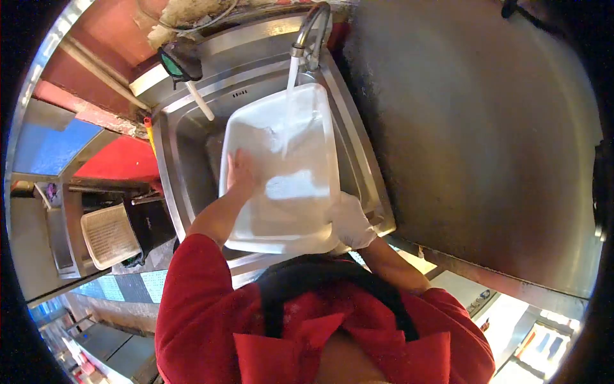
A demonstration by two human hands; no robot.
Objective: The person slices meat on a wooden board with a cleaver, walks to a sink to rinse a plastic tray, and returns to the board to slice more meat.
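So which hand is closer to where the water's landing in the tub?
Left. The left hand lies flat inside the white tub, just beside the water stream. The right hand, covered in white, grips the tub's near corner, farther away.

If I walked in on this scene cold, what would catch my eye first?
Most likely the big white plastic tub tilted in the steel sink at the centre, with water from the faucet streaming into it. The left hand presses inside the tub, while the right hand, wrapped in something white, grips its near corner. Red sleeves fill the bottom.
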